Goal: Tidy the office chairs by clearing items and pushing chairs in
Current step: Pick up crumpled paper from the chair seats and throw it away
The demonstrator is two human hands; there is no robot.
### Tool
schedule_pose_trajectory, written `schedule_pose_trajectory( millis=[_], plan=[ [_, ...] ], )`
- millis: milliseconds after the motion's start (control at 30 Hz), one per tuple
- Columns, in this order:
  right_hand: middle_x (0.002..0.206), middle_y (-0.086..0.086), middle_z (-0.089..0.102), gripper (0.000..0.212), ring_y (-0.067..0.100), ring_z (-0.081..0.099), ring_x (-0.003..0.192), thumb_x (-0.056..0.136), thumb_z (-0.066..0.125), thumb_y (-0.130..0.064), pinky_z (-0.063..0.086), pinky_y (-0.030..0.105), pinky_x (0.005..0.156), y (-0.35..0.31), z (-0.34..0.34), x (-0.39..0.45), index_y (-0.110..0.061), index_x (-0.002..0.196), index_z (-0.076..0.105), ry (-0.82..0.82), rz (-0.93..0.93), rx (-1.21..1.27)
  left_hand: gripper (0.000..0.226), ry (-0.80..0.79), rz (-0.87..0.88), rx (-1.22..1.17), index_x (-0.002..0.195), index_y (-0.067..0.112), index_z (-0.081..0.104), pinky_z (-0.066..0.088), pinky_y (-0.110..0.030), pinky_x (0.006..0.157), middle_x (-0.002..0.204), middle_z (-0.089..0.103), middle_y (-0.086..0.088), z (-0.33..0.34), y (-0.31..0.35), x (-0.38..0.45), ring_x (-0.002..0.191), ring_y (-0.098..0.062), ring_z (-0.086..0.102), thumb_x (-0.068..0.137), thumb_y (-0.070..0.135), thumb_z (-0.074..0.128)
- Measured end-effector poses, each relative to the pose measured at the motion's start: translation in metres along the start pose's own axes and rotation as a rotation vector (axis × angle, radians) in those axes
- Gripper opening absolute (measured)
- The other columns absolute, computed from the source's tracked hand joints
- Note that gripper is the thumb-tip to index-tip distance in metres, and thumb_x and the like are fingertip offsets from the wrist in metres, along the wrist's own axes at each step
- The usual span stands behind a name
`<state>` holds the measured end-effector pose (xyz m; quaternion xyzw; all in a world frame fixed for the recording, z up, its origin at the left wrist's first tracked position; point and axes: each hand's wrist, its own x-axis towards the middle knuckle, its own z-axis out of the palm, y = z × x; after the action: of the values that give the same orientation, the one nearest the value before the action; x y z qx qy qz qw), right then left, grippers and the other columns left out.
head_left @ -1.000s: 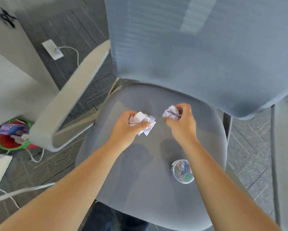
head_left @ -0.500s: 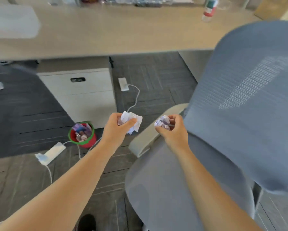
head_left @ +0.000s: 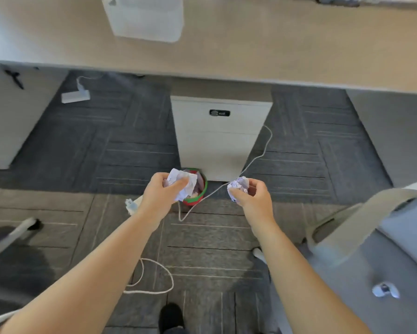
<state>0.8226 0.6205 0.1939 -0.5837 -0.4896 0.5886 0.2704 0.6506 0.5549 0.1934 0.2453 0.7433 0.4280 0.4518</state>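
Left hand (head_left: 160, 197) clamped on a crumpled white paper ball (head_left: 183, 183), fingers (head_left: 178, 184) curled, directly above a small red bin with green rim (head_left: 197, 197) on the carpet. Right hand (head_left: 254, 200) pinching a crumpled purple-tinted paper ball (head_left: 238, 188). Grey office chair (head_left: 381, 256) at right.

Two bare forearms, no sleeves anywhere in sight, no watch or rings either. Left hand (head_left: 159, 196) and right hand (head_left: 253, 199) both bare, no gloves. One dark rounded shoe toe (head_left: 171, 317) down below, looks black-ish.
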Motion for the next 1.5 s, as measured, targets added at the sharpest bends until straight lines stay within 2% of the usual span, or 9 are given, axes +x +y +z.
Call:
schedule_pose_trajectory(
  millis=[300, 400, 567, 700, 933, 1100, 1300, 1400, 1500],
  plan=[
    [0.084, 0.024, 0.055, 0.033, 0.021, 0.048, 0.080, 0.084, 0.055, -0.008, 0.048, 0.044, 0.088, 0.096, 0.080, 0.061, 0.016, 0.107, 0.054, -0.058, 0.374, -0.043, 0.040, 0.062, -0.231, -0.106, 0.083, 0.004, 0.052, 0.045, -0.038, 0.082, 0.080, 0.052, -0.012, -0.021, -0.099, 0.062, 0.081, -0.023, 0.051, 0.072, 0.040, 0.061],
    [0.103, 0.043, 0.053, 0.039, 0.020, 0.041, 0.075, 0.085, 0.049, -0.002, 0.042, 0.029, 0.066, 0.121, 0.091, 0.083, 0.025, 0.113, 0.042, -0.070, 0.438, -0.059, 0.030, 0.095, -0.303, -0.119, 0.090, 0.008, 0.052, 0.046, -0.042, 0.095, 0.084, 0.056, -0.005, -0.017, -0.123, 0.080, 0.089, -0.023, 0.054, 0.078, 0.034, 0.061],
    [0.091, 0.011, 0.055, 0.011, 0.012, 0.052, 0.071, 0.088, 0.054, -0.012, 0.046, 0.030, 0.075, 0.127, 0.118, 0.134, -0.003, 0.094, 0.056, -0.097, 0.517, 0.037, 0.013, 0.153, -0.372, -0.122, 0.083, 0.016, 0.050, 0.045, -0.047, 0.100, 0.085, 0.057, -0.003, -0.014, -0.135, 0.109, 0.092, -0.024, 0.055, 0.085, 0.026, 0.058],
    [0.123, 0.013, 0.054, 0.055, 0.027, 0.054, 0.111, 0.084, 0.057, -0.037, 0.041, 0.041, 0.097, 0.119, 0.143, 0.185, -0.001, 0.122, 0.045, -0.098, 0.463, 0.016, 0.025, 0.185, -0.374, -0.136, 0.101, 0.009, 0.050, 0.044, -0.048, 0.101, 0.103, 0.059, -0.009, -0.012, -0.133, 0.136, 0.108, -0.030, 0.057, 0.085, 0.026, 0.058],
    [0.087, 0.003, 0.054, 0.035, 0.015, 0.052, 0.076, 0.092, 0.046, -0.019, 0.049, 0.036, 0.083, 0.128, 0.131, 0.206, -0.003, 0.123, 0.045, -0.057, 0.409, -0.060, 0.028, 0.212, -0.447, -0.234, 0.105, 0.007, 0.048, 0.047, -0.040, 0.095, 0.116, 0.055, -0.013, 0.006, -0.138, 0.176, 0.100, -0.023, 0.054, 0.086, 0.027, 0.057],
    [0.120, 0.014, 0.055, 0.034, 0.015, 0.054, 0.081, 0.093, 0.045, -0.017, 0.047, 0.038, 0.087, 0.137, 0.110, 0.205, -0.003, 0.124, 0.045, -0.038, 0.427, -0.116, 0.048, 0.251, -0.588, -0.378, 0.126, 0.004, 0.044, 0.045, -0.028, 0.083, 0.133, 0.048, -0.013, 0.029, -0.129, 0.205, 0.104, -0.021, 0.050, 0.087, 0.030, 0.054],
    [0.119, 0.016, 0.056, 0.033, 0.012, 0.052, 0.072, 0.092, 0.045, -0.016, 0.046, 0.034, 0.079, 0.143, 0.096, 0.213, -0.003, 0.122, 0.045, -0.002, 0.395, -0.114, 0.057, 0.130, -0.585, -0.625, 0.141, 0.013, 0.026, 0.037, -0.036, 0.104, 0.150, 0.031, -0.014, 0.037, -0.095, 0.221, 0.131, -0.030, 0.040, 0.093, 0.041, 0.038],
    [0.106, 0.009, 0.054, 0.033, 0.015, 0.053, 0.078, 0.092, 0.046, -0.016, 0.045, 0.034, 0.078, 0.143, 0.097, 0.208, -0.003, 0.121, 0.046, 0.002, 0.395, -0.111, 0.049, 0.069, -0.583, -0.428, 0.138, 0.010, 0.032, 0.037, -0.036, 0.103, 0.140, 0.044, -0.013, 0.035, -0.102, 0.212, 0.127, -0.027, 0.043, 0.094, 0.031, 0.041],
    [0.100, 0.005, 0.054, 0.029, 0.011, 0.052, 0.073, 0.091, 0.046, -0.015, 0.044, 0.035, 0.081, 0.137, 0.100, 0.198, -0.006, 0.118, 0.049, -0.005, 0.388, -0.111, 0.027, 0.098, -0.571, -0.248, 0.117, 0.011, 0.049, 0.044, -0.028, 0.082, 0.088, 0.055, 0.001, 0.031, -0.106, 0.197, 0.087, -0.014, 0.052, 0.093, 0.022, 0.043]
  ],
)
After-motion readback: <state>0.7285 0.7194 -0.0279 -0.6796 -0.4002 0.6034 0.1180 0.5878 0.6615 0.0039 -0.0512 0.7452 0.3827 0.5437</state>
